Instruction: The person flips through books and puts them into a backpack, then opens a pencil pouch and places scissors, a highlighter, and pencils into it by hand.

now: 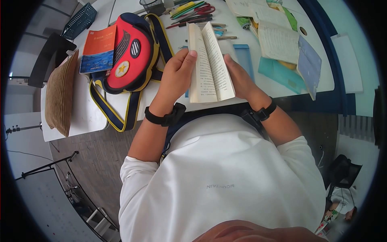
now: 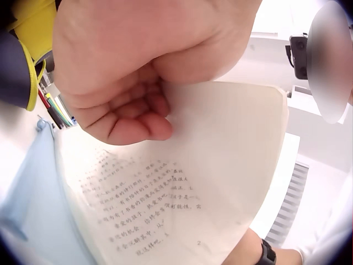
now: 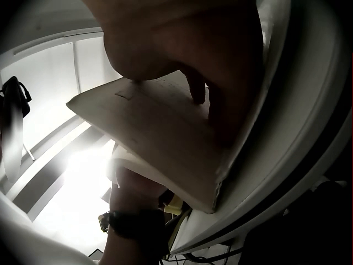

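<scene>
An open paperback book (image 1: 217, 72) with printed pages is held up over the near edge of the table. My left hand (image 1: 177, 74) grips its left side, the thumb lying on the page edge. Curled fingers of that hand (image 2: 138, 105) show against a printed page (image 2: 149, 199) in the left wrist view. On the other side, my right hand (image 1: 241, 78) holds the right half, thumb at its outer edge. In the dark right wrist view, that hand (image 3: 193, 49) pinches the book (image 3: 160, 127), its fingers partly hidden behind it.
A red and navy bag (image 1: 133, 56) with an orange and blue book (image 1: 98, 48) lies to the left, beside a brown corduroy cushion (image 1: 61, 94). Pens and red scissors (image 1: 203, 10) lie beyond my hands. Open notebooks (image 1: 278, 40) and a teal pouch (image 1: 280, 74) are at the right.
</scene>
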Tool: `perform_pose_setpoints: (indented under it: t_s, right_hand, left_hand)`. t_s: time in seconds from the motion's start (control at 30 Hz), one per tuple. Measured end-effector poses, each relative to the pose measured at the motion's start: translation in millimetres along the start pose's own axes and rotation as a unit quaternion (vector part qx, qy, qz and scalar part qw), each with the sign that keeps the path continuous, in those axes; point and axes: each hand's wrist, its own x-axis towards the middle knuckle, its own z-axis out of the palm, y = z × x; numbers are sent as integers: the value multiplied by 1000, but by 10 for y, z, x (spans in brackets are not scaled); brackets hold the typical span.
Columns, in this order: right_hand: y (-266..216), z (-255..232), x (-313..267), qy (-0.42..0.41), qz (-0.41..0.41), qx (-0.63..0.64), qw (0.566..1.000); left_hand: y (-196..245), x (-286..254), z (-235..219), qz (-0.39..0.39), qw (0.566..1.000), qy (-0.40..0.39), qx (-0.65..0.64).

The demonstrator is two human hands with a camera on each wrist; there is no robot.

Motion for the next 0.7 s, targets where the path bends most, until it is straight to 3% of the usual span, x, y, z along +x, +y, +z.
perform_pose_setpoints:
  t_s: [0.07, 0.2, 0.27, 0.53, 0.63, 0.7]
  right_hand:
    - [-73, -22, -57, -11, 14, 79, 997]
    - [-214, -36, -129, 15, 15, 94, 995]
    - [-133, -188, -105, 37, 21, -13, 999]
    - [-162, -308, -183, 71, 17, 38, 997]
    - [-72, -409, -166, 63, -5, -62, 996]
    - [-44, -378, -163, 82, -17, -45, 995]
  left_hand:
    - [-21, 21, 33, -22, 1000, 10, -12]
    - [-82, 13, -1, -24, 1000, 7, -2]
    - [-116, 4, -12, -11, 1000, 13, -15]
    - [-180, -7, -99, -46, 998, -6, -53]
    - [-177, -8, -88, -45, 997, -6, -66]
    - [-170, -3, -76, -50, 996, -7, -77]
